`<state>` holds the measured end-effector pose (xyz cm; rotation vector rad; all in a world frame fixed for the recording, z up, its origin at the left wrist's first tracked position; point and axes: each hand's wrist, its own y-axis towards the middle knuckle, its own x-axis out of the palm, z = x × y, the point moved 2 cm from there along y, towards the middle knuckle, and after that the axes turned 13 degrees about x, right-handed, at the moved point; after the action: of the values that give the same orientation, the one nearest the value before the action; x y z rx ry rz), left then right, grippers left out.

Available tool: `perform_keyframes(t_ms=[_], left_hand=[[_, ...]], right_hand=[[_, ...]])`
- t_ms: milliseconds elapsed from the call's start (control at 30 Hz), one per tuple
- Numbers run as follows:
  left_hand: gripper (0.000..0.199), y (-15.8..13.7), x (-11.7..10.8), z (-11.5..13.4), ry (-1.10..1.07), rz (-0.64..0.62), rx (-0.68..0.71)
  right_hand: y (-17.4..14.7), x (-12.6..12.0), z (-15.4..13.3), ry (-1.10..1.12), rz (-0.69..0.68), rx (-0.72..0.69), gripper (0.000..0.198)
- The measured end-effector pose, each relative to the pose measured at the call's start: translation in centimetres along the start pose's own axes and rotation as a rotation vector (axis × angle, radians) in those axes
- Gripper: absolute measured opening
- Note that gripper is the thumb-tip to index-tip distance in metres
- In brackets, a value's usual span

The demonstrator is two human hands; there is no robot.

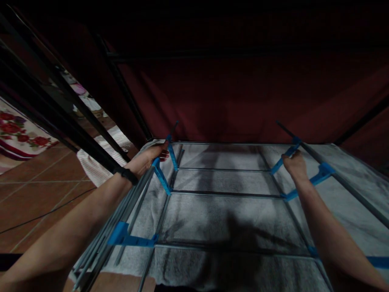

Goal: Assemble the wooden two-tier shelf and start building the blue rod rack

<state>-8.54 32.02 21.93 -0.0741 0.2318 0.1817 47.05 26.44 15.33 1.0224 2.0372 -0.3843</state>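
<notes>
A rack frame of thin grey metal tubes (225, 194) and blue plastic brackets lies on a grey cloth. My left hand (157, 153) is at the far left corner, curled round the side metal tube (174, 129), its thumb against the upper end of a blue bracket (173, 156). Just nearer stands another blue bracket (162, 177). At the far right my right hand (295, 164) is closed round a blue bracket (277, 165), below the right side tube (358, 196). A further bracket (317, 178) joins that tube, partly behind my right forearm.
Loose grey tubes (105, 231) lie bundled on the left, beside a blue bracket (133, 239). The grey cloth (231, 231) covers the surface under the frame. Dark posts (88, 109) and a dark red curtain (225, 97) stand behind. Tiled floor (51, 190) shows left, with a striped cloth (95, 156).
</notes>
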Motion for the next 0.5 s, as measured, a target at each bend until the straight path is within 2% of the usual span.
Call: perform_keyframes(t_ms=[100,200,300,400,500], left_hand=[[0.03,1.5,-0.4,-0.3,0.058,0.076,0.074],[0.027,2.9,-0.3,-0.7,0.067,0.051,0.098],[0.021,3.8,0.2,-0.9,0.065,0.023,0.122],[0.017,4.0,0.7,-0.9,0.069,-0.007,0.134],[0.014,3.8,0.8,-1.0,0.091,-0.019,0.158]], right_hand=[[-3.9,0.2,-1.3,0.052,0.147,-0.158,0.052],[-7.2,1.2,-5.3,0.095,0.215,-0.506,0.039],[-9.3,3.4,-10.4,-0.016,0.121,-0.759,0.043],[-10.6,6.1,-14.3,-0.208,-0.006,-0.904,0.048],[-11.7,8.2,-16.4,-0.338,-0.066,-0.995,0.05]])
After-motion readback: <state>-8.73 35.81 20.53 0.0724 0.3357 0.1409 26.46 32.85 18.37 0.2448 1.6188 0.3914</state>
